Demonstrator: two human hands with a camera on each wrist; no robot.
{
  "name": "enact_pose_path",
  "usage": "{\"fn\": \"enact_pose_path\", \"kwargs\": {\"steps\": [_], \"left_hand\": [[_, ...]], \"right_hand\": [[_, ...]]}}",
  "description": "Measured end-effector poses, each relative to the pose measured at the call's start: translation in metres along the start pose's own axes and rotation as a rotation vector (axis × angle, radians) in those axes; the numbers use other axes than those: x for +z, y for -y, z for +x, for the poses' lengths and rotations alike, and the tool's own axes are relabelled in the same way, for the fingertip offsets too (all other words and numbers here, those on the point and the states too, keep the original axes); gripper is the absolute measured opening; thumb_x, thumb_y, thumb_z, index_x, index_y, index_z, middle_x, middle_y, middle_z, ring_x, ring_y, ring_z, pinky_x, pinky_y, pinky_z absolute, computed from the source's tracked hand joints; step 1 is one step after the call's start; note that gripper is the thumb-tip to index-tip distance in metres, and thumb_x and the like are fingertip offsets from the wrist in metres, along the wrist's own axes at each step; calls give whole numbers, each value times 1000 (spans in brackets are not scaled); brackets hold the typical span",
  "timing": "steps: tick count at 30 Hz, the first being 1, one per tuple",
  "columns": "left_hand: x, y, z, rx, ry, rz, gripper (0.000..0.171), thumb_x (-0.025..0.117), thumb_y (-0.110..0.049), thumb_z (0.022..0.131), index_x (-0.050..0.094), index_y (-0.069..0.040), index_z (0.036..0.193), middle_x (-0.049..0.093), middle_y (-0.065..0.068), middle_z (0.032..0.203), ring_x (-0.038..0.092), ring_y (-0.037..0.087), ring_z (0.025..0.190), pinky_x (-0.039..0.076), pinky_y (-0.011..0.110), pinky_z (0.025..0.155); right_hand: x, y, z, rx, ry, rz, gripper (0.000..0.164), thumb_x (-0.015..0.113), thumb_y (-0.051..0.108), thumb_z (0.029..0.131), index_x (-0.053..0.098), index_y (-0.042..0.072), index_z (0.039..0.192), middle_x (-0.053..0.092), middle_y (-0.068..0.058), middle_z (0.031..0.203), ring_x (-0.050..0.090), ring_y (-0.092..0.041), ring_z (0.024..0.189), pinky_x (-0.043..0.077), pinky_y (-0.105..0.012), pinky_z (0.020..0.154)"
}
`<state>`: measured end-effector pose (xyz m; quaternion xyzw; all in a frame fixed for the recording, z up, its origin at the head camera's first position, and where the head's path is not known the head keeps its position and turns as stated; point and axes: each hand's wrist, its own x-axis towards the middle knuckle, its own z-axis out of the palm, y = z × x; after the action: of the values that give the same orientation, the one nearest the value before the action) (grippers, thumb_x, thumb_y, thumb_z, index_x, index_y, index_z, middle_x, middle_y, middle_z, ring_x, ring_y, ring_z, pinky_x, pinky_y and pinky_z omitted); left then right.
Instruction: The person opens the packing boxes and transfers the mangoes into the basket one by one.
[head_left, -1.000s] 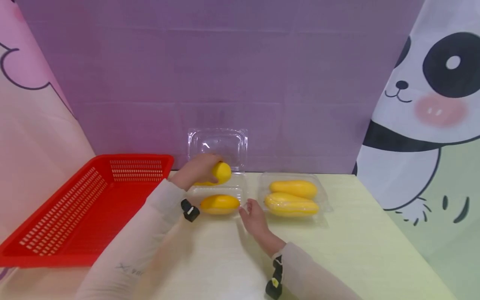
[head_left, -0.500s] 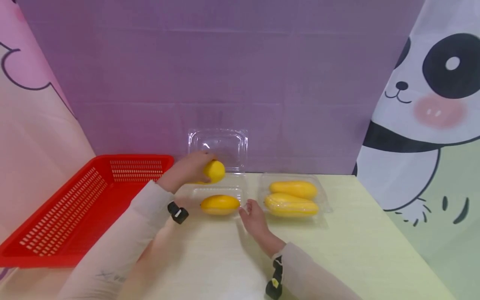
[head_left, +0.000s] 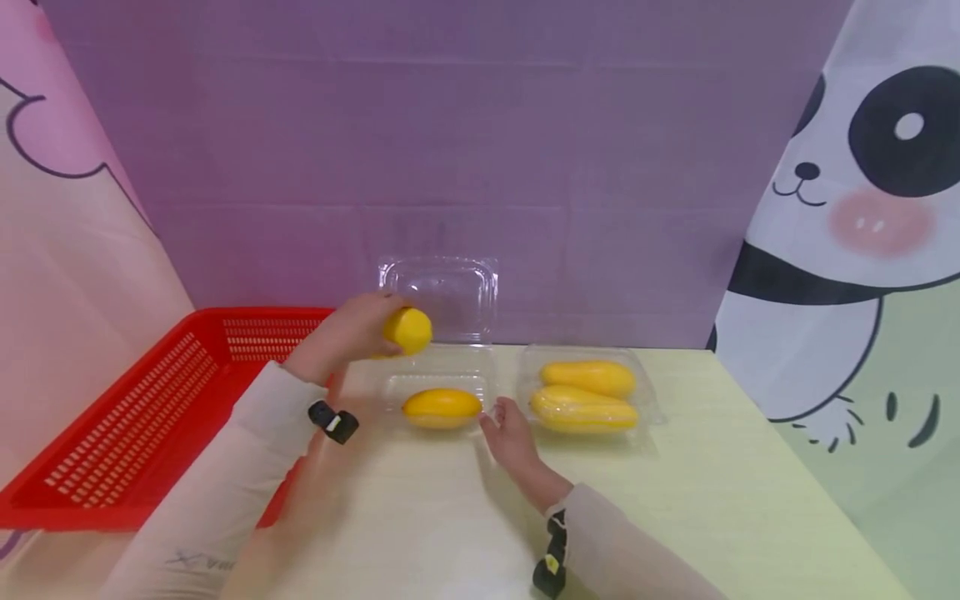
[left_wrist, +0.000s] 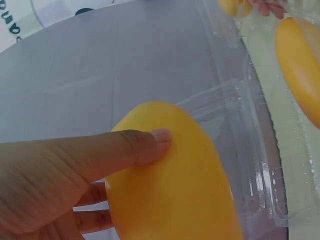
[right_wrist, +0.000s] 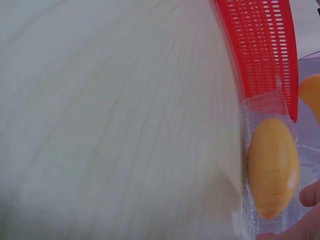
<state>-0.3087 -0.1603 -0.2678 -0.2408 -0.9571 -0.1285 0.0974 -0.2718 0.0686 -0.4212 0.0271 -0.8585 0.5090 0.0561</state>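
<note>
My left hand [head_left: 352,327] grips a yellow, mango-like fruit [head_left: 409,331], holding it up near the clear clamshell container [head_left: 480,382]. In the left wrist view, the thumb [left_wrist: 132,147] lies across that smooth fruit, with other fingers behind it. The container's lid [head_left: 438,287] stands raised against the purple backdrop. Inside its base rests a second yellow mango [head_left: 442,409], seen lengthwise in the right wrist view. At the container's right edge, my right hand [head_left: 516,446] holds the rim between thumb and fingers; it stays beside the mango.
A red slotted basket [head_left: 187,433] stands on the left, partly behind my left arm. To the right, another clear container [head_left: 649,404] holds two elongated yellow fruits [head_left: 585,408]. A purple backdrop [head_left: 465,150] rises behind the pale table [head_left: 450,517].
My left hand has lifted the mango-like fruit up and moved it left, away from above the container towards the red basket. My right hand has stayed at the container's edge.
</note>
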Motion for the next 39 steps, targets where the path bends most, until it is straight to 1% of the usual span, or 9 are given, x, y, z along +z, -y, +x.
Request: {"fn": "enact_pose_path", "kwargs": {"steps": [7,14,19,23,27,29,34,37,39], "left_hand": [[-8,3,-3,-32,-9,-5,54,81,-11,72,58,-6,120,60,13,110,55,31,97,49,49,88],[-17,15,-11,-59,-16,0,58,80,-10,73,55,-5,125,58,15,115,53,33,101,49,49,88],[-26,26,-19,-90,-43,2,57,80,-11,73,55,-1,123,57,18,115,52,35,101,48,52,88],[-32,36,-24,-131,-51,-2,55,80,-12,74,55,-2,122,57,16,111,51,34,99,48,52,87],[-36,48,-29,-177,-44,-2,55,79,-12,74,54,-4,122,56,14,109,49,33,99,47,53,86],[-39,54,-32,-183,-41,0,54,79,-11,74,54,-5,121,57,14,109,49,34,99,47,53,87],[-42,67,-39,-196,-31,2,56,78,-10,74,53,-1,123,57,18,112,49,37,100,45,55,88],[-43,75,-44,-215,-23,-4,57,78,-10,75,52,1,124,56,21,113,48,38,100,44,57,88],[-43,81,-46,-215,-21,-3,56,78,-11,74,52,2,122,56,22,112,48,39,99,44,57,87]], "right_hand": [[-2,1,0,-17,-5,4,44,57,13,92,44,-12,126,54,-30,120,52,-42,112,42,-51,98],[-1,1,-1,-26,-18,1,43,58,12,90,46,-12,124,56,-29,117,53,-41,110,42,-51,97],[0,0,-2,-38,-20,4,43,58,12,90,46,-12,124,55,-30,117,53,-42,110,42,-51,97],[0,1,-3,-42,-27,7,43,58,11,90,46,-13,123,56,-30,115,53,-42,109,42,-51,97],[0,0,-3,-43,-27,9,43,58,11,89,46,-13,122,56,-29,114,54,-42,108,42,-51,97],[0,0,-3,-41,-25,9,42,58,11,90,46,-13,123,56,-29,114,53,-41,108,42,-51,97],[0,-2,-2,-39,-21,7,43,59,11,90,46,-12,123,56,-28,112,54,-40,106,43,-51,96],[0,-2,-3,-38,-17,10,43,59,12,90,46,-12,123,56,-28,114,54,-40,107,43,-51,96],[0,-2,-3,-37,-16,14,43,59,12,90,46,-12,124,56,-29,115,53,-41,108,43,-51,97]]}}
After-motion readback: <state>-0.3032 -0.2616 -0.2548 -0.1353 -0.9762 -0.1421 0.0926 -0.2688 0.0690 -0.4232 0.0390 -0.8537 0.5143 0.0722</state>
